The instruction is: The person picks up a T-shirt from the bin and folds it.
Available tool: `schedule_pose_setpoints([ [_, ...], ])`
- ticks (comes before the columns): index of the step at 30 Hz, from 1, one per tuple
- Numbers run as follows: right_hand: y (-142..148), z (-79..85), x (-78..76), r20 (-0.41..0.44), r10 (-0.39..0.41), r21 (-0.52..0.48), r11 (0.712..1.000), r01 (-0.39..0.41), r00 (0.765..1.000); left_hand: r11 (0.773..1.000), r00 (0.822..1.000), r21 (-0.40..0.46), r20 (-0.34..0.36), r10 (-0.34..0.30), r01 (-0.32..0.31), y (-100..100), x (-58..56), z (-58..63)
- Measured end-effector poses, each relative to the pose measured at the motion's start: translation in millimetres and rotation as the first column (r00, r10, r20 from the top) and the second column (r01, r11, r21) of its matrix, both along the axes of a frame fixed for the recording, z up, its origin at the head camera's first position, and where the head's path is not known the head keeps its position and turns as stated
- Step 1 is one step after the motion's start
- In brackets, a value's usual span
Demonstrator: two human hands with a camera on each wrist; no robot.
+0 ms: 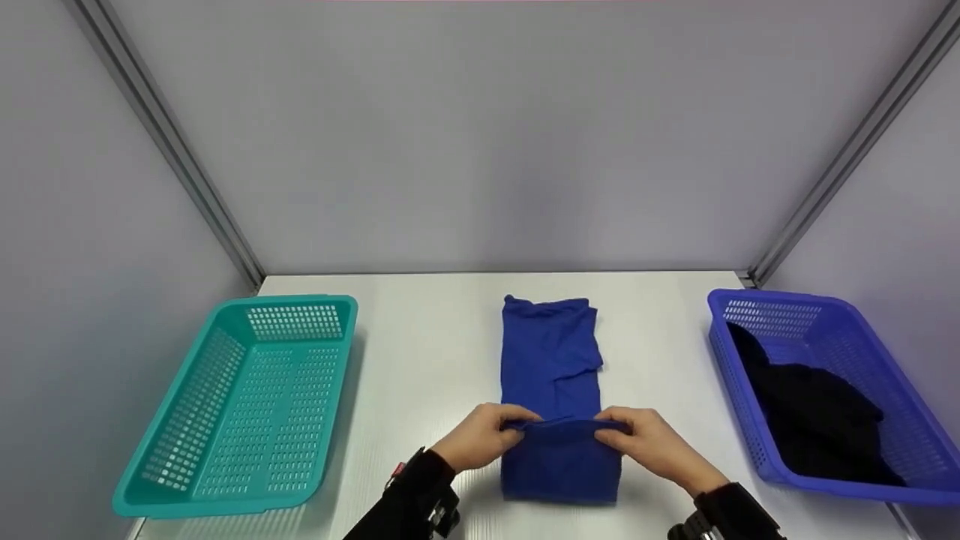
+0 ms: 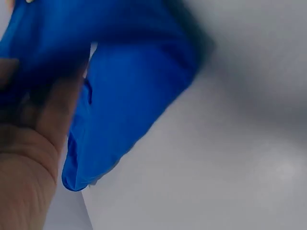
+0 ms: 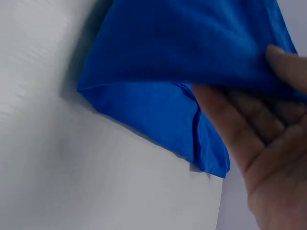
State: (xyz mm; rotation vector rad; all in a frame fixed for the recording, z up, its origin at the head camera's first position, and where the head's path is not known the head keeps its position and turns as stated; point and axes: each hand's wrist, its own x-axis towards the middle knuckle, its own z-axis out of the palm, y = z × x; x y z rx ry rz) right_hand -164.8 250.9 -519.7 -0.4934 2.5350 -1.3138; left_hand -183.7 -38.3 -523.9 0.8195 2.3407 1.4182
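A blue cloth garment (image 1: 551, 352) lies as a narrow strip on the white table, its near end folded up and over toward the far end. My left hand (image 1: 481, 436) pinches the left corner of the raised edge between thumb and fingers. At the right corner, my right hand (image 1: 651, 441) grips the same edge, thumb on top. The right wrist view shows the lifted blue layer (image 3: 177, 43) arching over the lower one, with fingers beneath it. In the left wrist view the lower layer (image 2: 134, 96) spreads beyond my left hand (image 2: 29, 167), which is partly dark and blurred.
A teal perforated basket (image 1: 343, 390) stands at the left of the table (image 1: 420, 337). On the right is a blue-purple basket (image 1: 731, 409) with black cloth (image 1: 817, 420) inside. Grey panels (image 1: 495, 135) enclose the back and sides.
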Motion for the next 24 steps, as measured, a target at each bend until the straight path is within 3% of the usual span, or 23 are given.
schedule_pose_setpoints([
  [2,-4,-0.8,-9.1,-0.093,-0.048,0.052,0.997,0.053,0.995,0.999,0.999,0.001,-0.033,0.033,-0.033,5,-8.3,-0.7],
  [8,-13,-5.0,-30.9,-0.261,-0.144,0.171,0.966,0.192,0.955,0.987,0.987,0.017,0.038,0.156,-0.157,13,-28.3,-3.8],
  [11,-14,-8.0,-39.2,-0.341,-0.164,0.245,0.935,0.256,0.926,0.976,0.976,0.014,-0.005,0.218,-0.218,20,-36.1,-5.5],
  [17,-18,-17.0,-51.1,-0.452,-0.179,0.325,0.879,0.348,0.874,0.928,0.925,-0.041,-0.116,0.363,-0.369,33,-44.9,-12.3],
  [20,-18,-25.1,-52.6,-0.532,-0.139,0.368,0.851,0.376,0.835,0.905,0.902,-0.071,-0.143,0.407,-0.419,36,-45.9,-18.7],
  [24,-20,-36.9,-53.6,-0.648,-0.079,0.389,0.821,0.419,0.757,0.889,0.887,-0.093,-0.172,0.430,-0.449,35,-46.4,-26.4],
])
